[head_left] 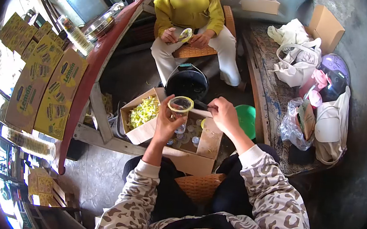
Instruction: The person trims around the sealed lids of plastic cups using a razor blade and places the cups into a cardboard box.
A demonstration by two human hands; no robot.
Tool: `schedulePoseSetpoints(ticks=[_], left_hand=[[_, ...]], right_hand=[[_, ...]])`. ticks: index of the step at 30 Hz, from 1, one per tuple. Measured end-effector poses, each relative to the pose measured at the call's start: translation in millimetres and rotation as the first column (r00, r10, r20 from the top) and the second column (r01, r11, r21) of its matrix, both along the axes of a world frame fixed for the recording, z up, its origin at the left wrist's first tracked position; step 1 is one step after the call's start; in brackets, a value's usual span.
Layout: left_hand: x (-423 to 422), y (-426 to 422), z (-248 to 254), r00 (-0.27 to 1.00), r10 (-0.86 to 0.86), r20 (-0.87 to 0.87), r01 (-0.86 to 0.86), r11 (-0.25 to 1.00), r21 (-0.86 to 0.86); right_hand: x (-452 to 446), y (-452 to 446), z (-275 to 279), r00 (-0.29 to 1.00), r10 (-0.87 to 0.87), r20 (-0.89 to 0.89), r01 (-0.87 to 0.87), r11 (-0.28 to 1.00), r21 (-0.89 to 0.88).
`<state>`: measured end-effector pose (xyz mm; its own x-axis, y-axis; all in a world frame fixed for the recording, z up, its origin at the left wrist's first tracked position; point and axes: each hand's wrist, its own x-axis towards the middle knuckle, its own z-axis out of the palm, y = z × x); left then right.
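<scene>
My left hand (pixel 165 122) is wrapped round a clear plastic cup (pixel 180 107) with a yellow rim, its mouth tilted up towards me. In my right hand (pixel 224 113) is a thin dark tool, perhaps a knife (pixel 200 104), pointing left at the cup's rim. Whether its tip touches the rim I cannot tell. Below both hands stands an open cardboard box (pixel 210 137) with clear plastic pieces inside. Left of it, another cardboard box holds a heap of yellow and white strips (pixel 143 114).
Facing me, a seated person (pixel 190 8) holds a yellow-rimmed cup (pixel 185 35). Between us is a black bucket (pixel 186 83); a green basin (pixel 246 121) lies right. Printed lemon cartons (pixel 61 88) and stacked cups line the left table. Bags and a helmet (pixel 334 74) occupy the right bench.
</scene>
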<state>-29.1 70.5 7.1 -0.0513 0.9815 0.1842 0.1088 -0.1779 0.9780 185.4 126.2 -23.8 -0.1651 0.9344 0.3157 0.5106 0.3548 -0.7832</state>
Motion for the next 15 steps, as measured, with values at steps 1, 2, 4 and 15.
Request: schedulePoseSetpoints(ticks=[1, 2, 4, 15], left_hand=[[0.3, -5.5, -3.4, 1.000, 0.008, -0.015, -0.007, 1.000, 0.017], [1.6, -12.9, -6.5, 0.999, 0.026, 0.034, -0.025, 1.000, -0.011], [7.6, -20.7, -2.5, 0.995, 0.050, 0.087, -0.046, 0.998, -0.045], [10.6, -17.4, 1.0, 0.994, 0.083, -0.074, -0.068, 0.980, 0.189]], right_hand=[[-1.0, -0.5, 3.1, 1.000, 0.005, 0.001, -0.005, 1.000, 0.002], [-1.6, -1.7, 6.7, 0.999, 0.007, -0.047, -0.006, 1.000, 0.021], [-3.2, -3.3, 10.1, 0.992, 0.027, -0.120, -0.014, 0.994, 0.105], [-9.7, -2.4, 2.9, 0.994, 0.054, -0.090, -0.046, 0.994, 0.095]])
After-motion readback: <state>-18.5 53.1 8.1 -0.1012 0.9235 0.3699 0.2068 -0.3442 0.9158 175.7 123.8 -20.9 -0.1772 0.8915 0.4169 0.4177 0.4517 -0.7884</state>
